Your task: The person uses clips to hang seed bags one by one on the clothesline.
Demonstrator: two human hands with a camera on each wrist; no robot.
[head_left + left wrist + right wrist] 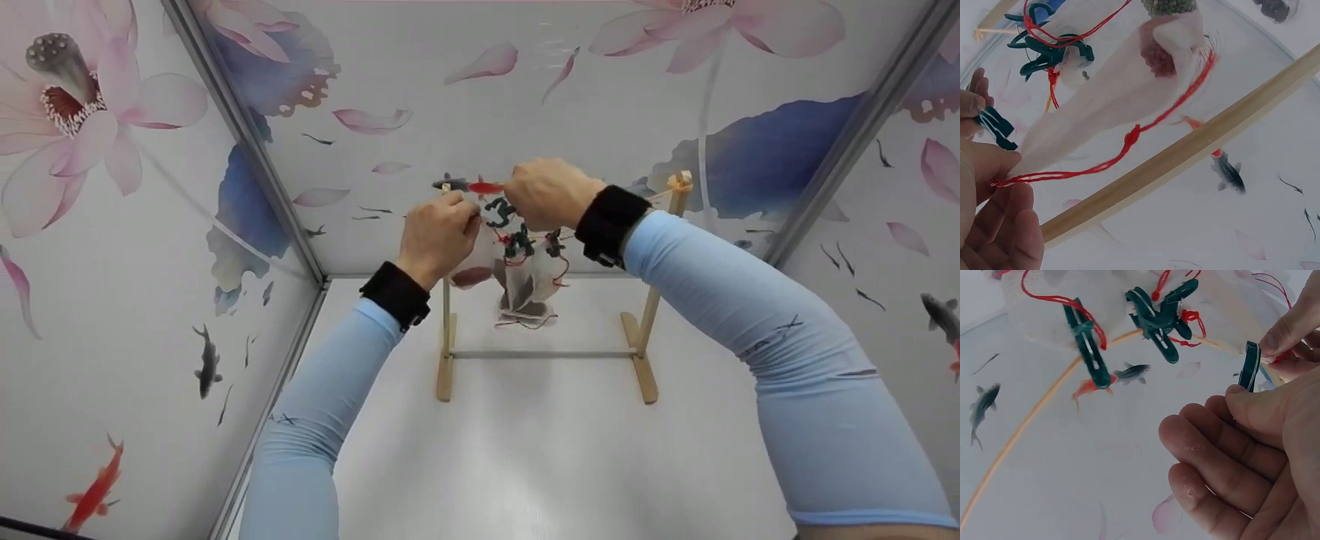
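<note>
My left hand (439, 236) pinches the gathered top of a white mesh sachet (1089, 124) and its red drawstring (1111, 163). A dark filling shows at the sachet's far end in the left wrist view. My right hand (553, 193), just to the right and a little higher, pinches a green clothespin (1249, 365) between thumb and index finger, close beside the left fingertips. Other green clothespins (1157, 320) sit on a tan cord (1022, 424), with white sachets hanging at them. Whether the pinched clothespin touches the cord cannot be made out.
The cord runs between two posts of a wooden stand (649, 322), with feet on the white tabletop (555, 450). The left post (1185, 140) passes close to my left hand. Panels (420, 45) printed with flowers and fish stand behind and at both sides.
</note>
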